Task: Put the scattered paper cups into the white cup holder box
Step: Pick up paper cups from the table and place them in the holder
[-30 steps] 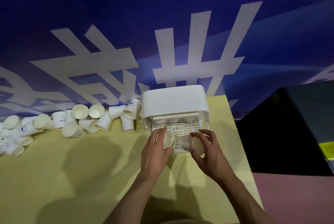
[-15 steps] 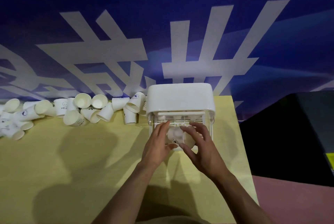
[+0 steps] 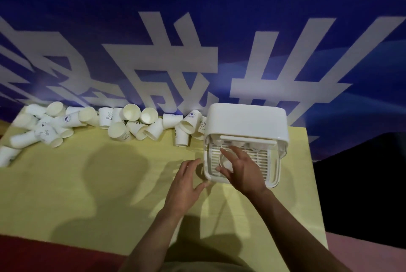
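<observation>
Hands: both work at the near end of the box; the right hand (image 3: 240, 167) is curled round a paper cup (image 3: 226, 162) over the grille, while the left hand (image 3: 186, 180) holds nothing, its fingers spread loosely just beside the box's left corner.
Table: the yellow table (image 3: 87, 195) carries everything; its near half only catches the shadows of the arms.
Banner: a blue banner with large white characters (image 3: 167, 58) hangs behind the table and backs the row of cups.
White cup holder box: the box (image 3: 247, 121) stands at the right end of the table, lid end away from the person and slatted tray (image 3: 261, 158) open toward them, probably so cups can be fed in from the near side.
Scattered cups: the heap of paper cups (image 3: 123, 123) lies along the back edge, left of the box, most tipped on their sides, the nearest touching the box wall; much remains to be moved, I judge.
Held cup: it sits on its side in the right hand, low over the tray's left part, seemingly being seated there; whether it rests on the slats I cannot tell.
Cups inside: a few pale shapes under the lid (image 3: 254, 145) look like cups; too dim to count.
</observation>
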